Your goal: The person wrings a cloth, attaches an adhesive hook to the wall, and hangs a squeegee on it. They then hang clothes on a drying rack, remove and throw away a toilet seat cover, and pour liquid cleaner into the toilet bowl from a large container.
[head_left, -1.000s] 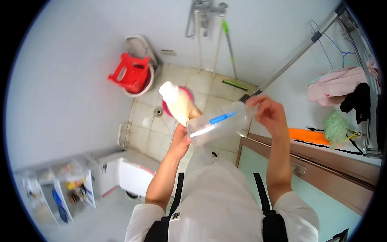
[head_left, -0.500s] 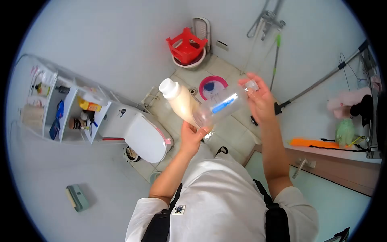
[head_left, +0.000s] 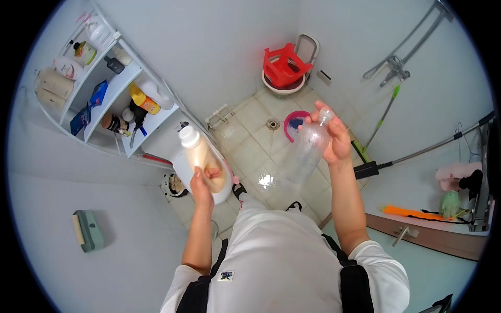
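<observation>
My left hand [head_left: 202, 185] is wrapped round a cream bottle [head_left: 197, 154] with a white cap, held upright over the toilet's side. My right hand [head_left: 338, 138] grips a clear, see-through bottle [head_left: 305, 156] near its neck, the capped end tilted up and to the right. The two bottles are apart. Beyond the clear bottle, a pink basin [head_left: 290, 121] with something blue in it stands on the tiled floor, partly hidden by that bottle.
Shelves [head_left: 117, 83] of bottles are on the left, beside the toilet [head_left: 222, 193]. A red stool [head_left: 286, 65] sits in a tub in the far corner. On the right are a green-handled squeegee [head_left: 383, 115], a dark pole [head_left: 430, 151] and hanging cloths [head_left: 454, 175].
My hands have moved apart, the cream bottle going left and the clear one tilting more upright. The view has swung left, showing more of the shelves.
</observation>
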Available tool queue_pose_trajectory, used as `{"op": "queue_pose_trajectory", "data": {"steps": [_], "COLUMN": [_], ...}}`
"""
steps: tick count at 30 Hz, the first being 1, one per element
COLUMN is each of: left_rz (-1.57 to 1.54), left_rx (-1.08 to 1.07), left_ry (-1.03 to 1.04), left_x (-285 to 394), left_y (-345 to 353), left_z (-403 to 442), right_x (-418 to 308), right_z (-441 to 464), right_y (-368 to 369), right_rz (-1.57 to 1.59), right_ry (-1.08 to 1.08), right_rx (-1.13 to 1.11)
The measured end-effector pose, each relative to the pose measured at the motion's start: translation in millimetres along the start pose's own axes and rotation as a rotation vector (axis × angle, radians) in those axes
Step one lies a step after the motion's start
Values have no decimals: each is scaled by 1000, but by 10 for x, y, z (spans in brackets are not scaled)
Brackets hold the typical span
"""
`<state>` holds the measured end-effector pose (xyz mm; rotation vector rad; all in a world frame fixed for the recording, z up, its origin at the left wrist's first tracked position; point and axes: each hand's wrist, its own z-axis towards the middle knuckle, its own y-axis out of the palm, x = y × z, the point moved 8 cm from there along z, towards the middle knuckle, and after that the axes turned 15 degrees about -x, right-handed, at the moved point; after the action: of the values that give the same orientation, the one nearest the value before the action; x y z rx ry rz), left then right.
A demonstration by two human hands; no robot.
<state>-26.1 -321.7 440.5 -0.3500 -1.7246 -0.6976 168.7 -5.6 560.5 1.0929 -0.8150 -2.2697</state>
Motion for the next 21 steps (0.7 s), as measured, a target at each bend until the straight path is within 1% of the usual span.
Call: {"op": "queue_pose_trajectory", "data": {"steps": [3, 5, 6, 7, 9, 10, 11, 13, 16, 19, 21], "left_rz": [77, 74, 71, 239, 600, 542, 470, 147, -100, -68, 28], "left_rx": [115, 165, 160, 173, 300, 382, 427, 431, 456, 488, 499], "left_ry": [67, 75, 133, 75, 5, 45, 79, 134, 8, 64, 141], "left_x": [154, 280, 373, 362, 464, 562, 571, 657, 708, 769, 814], "left_y": [-913, -1358, -1559, -1744, -2304, -2478, -2462, -2676, -2943, -3239, -3354], "left_z": [192, 358, 451, 540, 754, 791, 878, 1098, 1617, 2069, 2392], "right_x": [514, 807, 1009, 1149, 1434, 1521, 1472, 1575, 1580, 1618, 1599], "right_z": [414, 731, 918, 1025, 1307, 1301, 1239, 1128, 1048, 932, 867], "right_y": [141, 248, 291, 243, 142, 139, 151, 136, 59, -90, -103], "right_rz": [-15, 13, 36, -28, -139, -203, -271, -264, -302, -320, -323], "right_ry": [42, 56, 66, 93, 130, 136, 142, 143, 173, 186, 187], "right_rx": [4, -54, -89, -31, 19, 54, 117, 184, 222, 269, 305]}}
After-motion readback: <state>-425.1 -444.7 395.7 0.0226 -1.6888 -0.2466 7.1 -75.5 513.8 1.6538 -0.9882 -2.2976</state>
